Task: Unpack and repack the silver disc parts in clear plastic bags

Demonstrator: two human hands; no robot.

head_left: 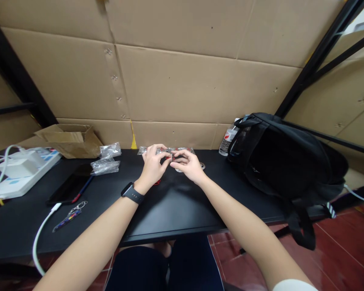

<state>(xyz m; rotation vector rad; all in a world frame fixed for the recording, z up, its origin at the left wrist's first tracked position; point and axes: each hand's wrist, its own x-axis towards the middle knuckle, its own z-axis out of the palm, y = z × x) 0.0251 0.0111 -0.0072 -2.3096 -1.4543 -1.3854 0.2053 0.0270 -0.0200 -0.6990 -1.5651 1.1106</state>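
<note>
Over the back middle of the black table [182, 214], both my hands meet fingertip to fingertip. My left hand [154, 163], with a dark watch [132, 193] on its wrist, pinches a small thin silvery piece [171, 157]. Thumb and fingers of my right hand [188, 165] close on the same piece from the other side; its kind is too small to make out. Something red and cord-like [157, 182] lies under my left hand. A round ring-shaped thing [203, 166] shows partly behind my right hand. Clear plastic packets [142, 150] lie beyond the fingers, partly hidden.
On the left are crumpled clear bags [105, 166], a brown paper bag [75, 141], a phone [71, 184] on a white cable, a keychain [69, 216] and a power strip [27, 178]. A black backpack [288, 161] and water bottle [227, 141] stand right. Cardboard [176, 89] walls the back.
</note>
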